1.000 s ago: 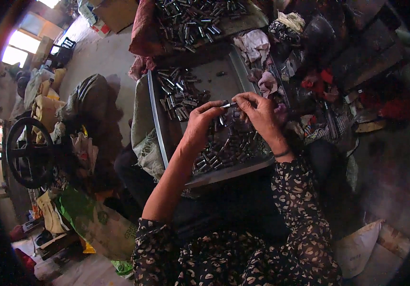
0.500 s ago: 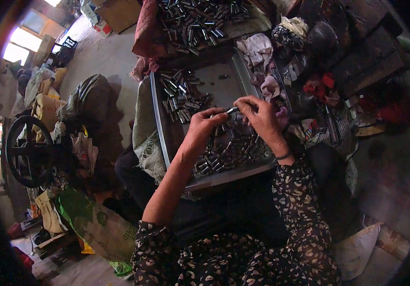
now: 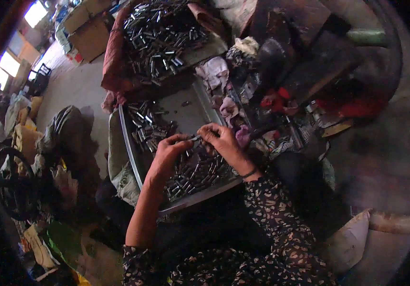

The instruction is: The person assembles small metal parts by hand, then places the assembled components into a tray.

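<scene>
Together, left hand [image 3: 170, 147] and right hand [image 3: 221, 142] pinch one small metal piece [image 3: 196, 138]

From where I stand, the fingertips of both hands press on the piece, which is held above a grey tray [image 3: 132, 164]. Loose metal pieces [image 3: 197, 174] are scattered inside the tray (the one being held is too small to make out finely). Beyond lies a second heap [image 3: 155, 40], beside reddish cloth [image 3: 113, 66]. Crumpled rags [image 3: 228, 109] line the tray's right side.

Glossy metal pieces [image 3: 197, 175], smooth tray [image 3: 186, 114], rough sacking [image 3: 127, 184]
</scene>
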Tool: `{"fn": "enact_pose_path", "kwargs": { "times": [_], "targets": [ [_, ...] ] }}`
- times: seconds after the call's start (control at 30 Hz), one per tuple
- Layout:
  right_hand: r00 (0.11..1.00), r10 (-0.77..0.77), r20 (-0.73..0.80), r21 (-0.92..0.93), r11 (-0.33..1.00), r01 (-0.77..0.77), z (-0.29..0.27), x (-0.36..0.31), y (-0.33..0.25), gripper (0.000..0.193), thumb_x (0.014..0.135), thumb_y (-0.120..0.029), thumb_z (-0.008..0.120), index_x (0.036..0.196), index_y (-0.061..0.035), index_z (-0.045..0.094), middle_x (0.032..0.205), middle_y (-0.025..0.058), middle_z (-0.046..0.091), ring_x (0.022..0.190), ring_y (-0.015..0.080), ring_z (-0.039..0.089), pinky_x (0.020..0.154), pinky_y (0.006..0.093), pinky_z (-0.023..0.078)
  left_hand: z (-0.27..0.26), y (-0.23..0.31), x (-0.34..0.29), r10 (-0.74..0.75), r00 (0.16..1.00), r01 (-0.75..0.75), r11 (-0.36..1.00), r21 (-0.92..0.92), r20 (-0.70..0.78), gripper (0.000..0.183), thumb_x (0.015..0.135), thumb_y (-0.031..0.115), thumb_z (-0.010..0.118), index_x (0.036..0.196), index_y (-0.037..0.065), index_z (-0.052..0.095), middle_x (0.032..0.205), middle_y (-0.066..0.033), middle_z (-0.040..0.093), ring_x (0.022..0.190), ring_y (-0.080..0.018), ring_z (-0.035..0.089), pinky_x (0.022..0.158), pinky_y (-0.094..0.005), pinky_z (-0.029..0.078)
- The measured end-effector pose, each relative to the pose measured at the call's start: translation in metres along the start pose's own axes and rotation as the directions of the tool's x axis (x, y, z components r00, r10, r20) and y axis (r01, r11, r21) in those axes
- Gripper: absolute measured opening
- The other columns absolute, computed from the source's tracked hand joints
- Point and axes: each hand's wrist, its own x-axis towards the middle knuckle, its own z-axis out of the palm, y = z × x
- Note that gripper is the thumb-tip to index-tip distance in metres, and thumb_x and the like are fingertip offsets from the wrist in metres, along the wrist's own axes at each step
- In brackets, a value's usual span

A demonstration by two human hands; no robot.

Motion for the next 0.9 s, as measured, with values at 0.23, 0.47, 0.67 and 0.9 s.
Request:
{"fn": "enact_pose_path", "kwargs": {
  "times": [0.23, 0.47, 0.67, 0.9],
  "targets": [
    [0.867, -0.354, -0.351, -0.543, 0.831, 0.120, -0.040, -0.031, -0.045, 0.017, 0.082, -0.022, 0.056, 0.089, -0.0070, 0.057, 0.062, 0.0021, 0.055, 0.052, 0.0058, 0.048, 0.047, 0.0228, 0.039, 0.011, -0.015, 0.001, 0.045, 0.998, -0.047, 0.999, 0.022, 0.052, 0.019, 0.073, 0.014, 0.060, 0.086, 0.000, 0.060, 0.068, -0.0018, 0.057, 0.055, -0.0079, 0.049, 0.051, -0.0218, 0.039],
    [0.771, -0.475, -0.425, -0.805, 0.588, -0.082, -0.115, -0.031, -0.075, 0.017, 0.085, -0.021, 0.050, 0.086, -0.0040, 0.053, 0.069, 0.0182, 0.057, 0.064, 0.0364, 0.055, 0.052, 0.0393, 0.041, 0.028, -0.030, -0.002, -0.005, 0.995, 0.013, 0.997, -0.081, 0.095, 0.022, 0.076, 0.017, 0.060, 0.092, 0.001, 0.059, 0.073, -0.0027, 0.059, 0.058, -0.0076, 0.051, 0.051, -0.0213, 0.040],
    [0.856, -0.395, -0.334, -0.875, 0.466, -0.127, -0.123, -0.020, -0.068, 0.018, 0.084, -0.020, 0.050, 0.082, -0.0020, 0.050, 0.071, 0.0195, 0.056, 0.070, 0.0397, 0.053, 0.053, 0.0435, 0.040, 0.027, -0.039, -0.003, -0.009, 0.996, 0.020, 0.993, -0.113, 0.093, 0.021, 0.076, 0.016, 0.059, 0.091, 0.001, 0.058, 0.071, -0.0030, 0.058, 0.057, -0.0081, 0.051, 0.051, -0.0207, 0.040],
    [0.912, -0.155, -0.380, -0.616, 0.778, -0.124, -0.150, -0.008, -0.062, 0.022, 0.082, -0.021, 0.052, 0.087, -0.0001, 0.050, 0.073, 0.0198, 0.057, 0.063, 0.0386, 0.054, 0.050, 0.0403, 0.040, 0.023, -0.043, 0.002, 0.028, 0.995, -0.017, 0.994, -0.104, 0.097, 0.024, 0.076, 0.015, 0.059, 0.093, -0.001, 0.057, 0.075, -0.0045, 0.058, 0.060, -0.0086, 0.052, 0.052, -0.0214, 0.040]
  ]
}}
